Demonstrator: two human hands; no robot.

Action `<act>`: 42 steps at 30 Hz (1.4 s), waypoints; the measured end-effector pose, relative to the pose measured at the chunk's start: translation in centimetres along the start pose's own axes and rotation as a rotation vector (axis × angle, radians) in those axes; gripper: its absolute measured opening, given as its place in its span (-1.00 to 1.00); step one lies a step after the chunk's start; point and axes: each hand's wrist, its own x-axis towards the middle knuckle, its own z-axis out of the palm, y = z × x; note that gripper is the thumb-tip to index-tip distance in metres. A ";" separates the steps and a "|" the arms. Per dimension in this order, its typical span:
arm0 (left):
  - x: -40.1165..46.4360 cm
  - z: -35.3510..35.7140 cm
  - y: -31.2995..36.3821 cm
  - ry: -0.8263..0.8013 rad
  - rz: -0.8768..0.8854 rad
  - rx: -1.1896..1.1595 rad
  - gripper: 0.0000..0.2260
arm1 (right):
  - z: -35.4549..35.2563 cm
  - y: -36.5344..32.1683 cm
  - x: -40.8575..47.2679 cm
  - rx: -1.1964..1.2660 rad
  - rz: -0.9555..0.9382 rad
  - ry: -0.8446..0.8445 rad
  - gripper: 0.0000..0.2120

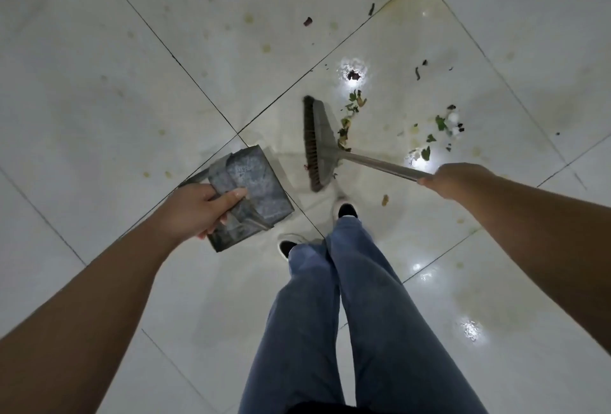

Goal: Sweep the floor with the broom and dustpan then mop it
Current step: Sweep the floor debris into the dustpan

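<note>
Your jeans and dark shoes fill the near floor. Your left hand curls its fingers around the handle of the grey dustpan, held just left of your feet. Your right hand wraps the broom handle; its fingers are mostly hidden, so the grip looks closed. The broom head sits just beyond the dustpan, with leaf scraps beside it and more scattered farther out.

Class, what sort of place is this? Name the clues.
Probably an indoor room, perhaps a kitchen: glossy white floor tiles, scattered leafy scraps and yellowish stains.
</note>
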 end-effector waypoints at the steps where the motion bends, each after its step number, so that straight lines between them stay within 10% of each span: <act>1: 0.1 0.1 0.3 0.002 -0.002 0.000 -0.53 | -0.2 1.7 0.1 0.005 0.025 0.008 -0.50; 13: 1.5 -0.5 5.8 0.017 0.042 -0.029 -0.51 | -3.4 9.7 -1.2 0.355 0.189 0.035 -0.52; 25: 7.0 -2.4 9.0 0.013 0.132 -0.042 -0.49 | -7.1 -2.6 3.8 0.548 0.033 -0.035 -0.61; 42: 7.9 -3.4 13.2 0.009 0.188 -0.013 -0.54 | -2.6 10.6 0.3 1.120 0.439 -0.185 -0.64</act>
